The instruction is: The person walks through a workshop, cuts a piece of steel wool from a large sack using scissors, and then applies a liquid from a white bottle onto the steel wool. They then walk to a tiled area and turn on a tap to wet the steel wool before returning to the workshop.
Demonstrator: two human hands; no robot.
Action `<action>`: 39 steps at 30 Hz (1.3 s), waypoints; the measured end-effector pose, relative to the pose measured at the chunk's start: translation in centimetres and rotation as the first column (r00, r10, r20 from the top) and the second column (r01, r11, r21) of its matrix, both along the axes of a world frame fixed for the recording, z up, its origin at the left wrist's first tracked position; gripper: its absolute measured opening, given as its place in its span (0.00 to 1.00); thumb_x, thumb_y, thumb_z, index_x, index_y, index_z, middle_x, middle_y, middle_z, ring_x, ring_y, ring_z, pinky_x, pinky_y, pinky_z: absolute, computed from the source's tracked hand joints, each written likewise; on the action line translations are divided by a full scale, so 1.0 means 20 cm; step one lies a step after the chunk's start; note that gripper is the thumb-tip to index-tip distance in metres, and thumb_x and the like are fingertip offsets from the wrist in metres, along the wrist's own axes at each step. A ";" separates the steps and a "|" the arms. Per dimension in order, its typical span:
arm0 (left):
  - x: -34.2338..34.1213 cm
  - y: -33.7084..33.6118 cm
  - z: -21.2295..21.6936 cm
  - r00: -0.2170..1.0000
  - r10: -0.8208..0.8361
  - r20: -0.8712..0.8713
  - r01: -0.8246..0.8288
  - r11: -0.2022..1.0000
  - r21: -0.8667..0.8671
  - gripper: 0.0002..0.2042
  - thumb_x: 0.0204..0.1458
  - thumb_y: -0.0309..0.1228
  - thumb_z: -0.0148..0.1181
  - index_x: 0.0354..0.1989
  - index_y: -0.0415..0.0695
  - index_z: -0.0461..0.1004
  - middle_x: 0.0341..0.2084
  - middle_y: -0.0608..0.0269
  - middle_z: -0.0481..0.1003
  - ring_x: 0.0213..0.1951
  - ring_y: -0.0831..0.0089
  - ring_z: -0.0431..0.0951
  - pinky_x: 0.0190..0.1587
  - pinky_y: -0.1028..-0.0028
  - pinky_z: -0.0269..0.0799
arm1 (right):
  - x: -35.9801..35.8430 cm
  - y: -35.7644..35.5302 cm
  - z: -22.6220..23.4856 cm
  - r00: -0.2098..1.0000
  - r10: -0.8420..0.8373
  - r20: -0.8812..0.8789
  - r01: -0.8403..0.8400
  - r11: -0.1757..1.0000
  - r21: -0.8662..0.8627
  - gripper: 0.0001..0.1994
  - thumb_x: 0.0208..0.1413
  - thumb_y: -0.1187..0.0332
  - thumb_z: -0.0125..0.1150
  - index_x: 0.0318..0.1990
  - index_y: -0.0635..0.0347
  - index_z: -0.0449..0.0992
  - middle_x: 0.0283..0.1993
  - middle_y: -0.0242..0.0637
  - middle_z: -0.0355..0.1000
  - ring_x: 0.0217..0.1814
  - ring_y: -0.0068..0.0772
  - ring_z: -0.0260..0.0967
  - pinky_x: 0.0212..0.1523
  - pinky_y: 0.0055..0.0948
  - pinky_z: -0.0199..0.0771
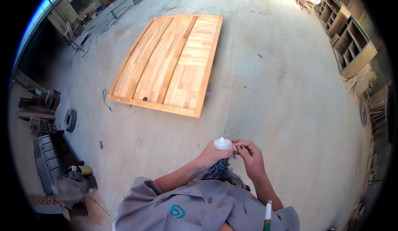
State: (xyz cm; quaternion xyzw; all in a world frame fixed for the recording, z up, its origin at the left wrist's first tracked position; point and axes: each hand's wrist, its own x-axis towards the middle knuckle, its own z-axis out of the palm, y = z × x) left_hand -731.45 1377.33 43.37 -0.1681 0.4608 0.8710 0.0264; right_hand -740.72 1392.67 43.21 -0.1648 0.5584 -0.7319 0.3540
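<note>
My left hand (209,155) is wrapped round a small white plastic bottle (223,144) with a rounded cap, held upright in front of my chest. Under that hand hangs a dark, fluffy piece of cloth (219,169); how it is held is hidden. Close beside the bottle, my right hand (250,155) has its thumb and fingers pinched together. A thin pale sliver shows by those fingertips, too small to name. Farther off lies a large wooden panel (176,71) with a raised frame, two long battens and a dark round spot near its closest edge.
A tyre (70,120) and dark furniture pieces (62,148) are on the left. Open wooden cabinets (352,44) line the right wall. At the far left stands a long green bench (122,6). A white-and-green cigarette (268,215) juts in at the lower edge.
</note>
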 end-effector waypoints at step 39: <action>-6.08 -1.82 0.09 0.965 0.242 0.106 -0.240 0.970 -0.030 0.07 0.54 0.32 0.62 0.36 0.45 0.74 0.27 0.62 0.78 0.22 0.80 0.73 0.24 0.80 0.68 | -5.93 -1.51 -0.07 0.987 -0.164 0.007 0.161 0.977 0.139 0.14 0.70 0.66 0.40 0.52 0.64 0.69 0.30 0.25 0.56 0.25 0.13 0.53 0.29 0.22 0.70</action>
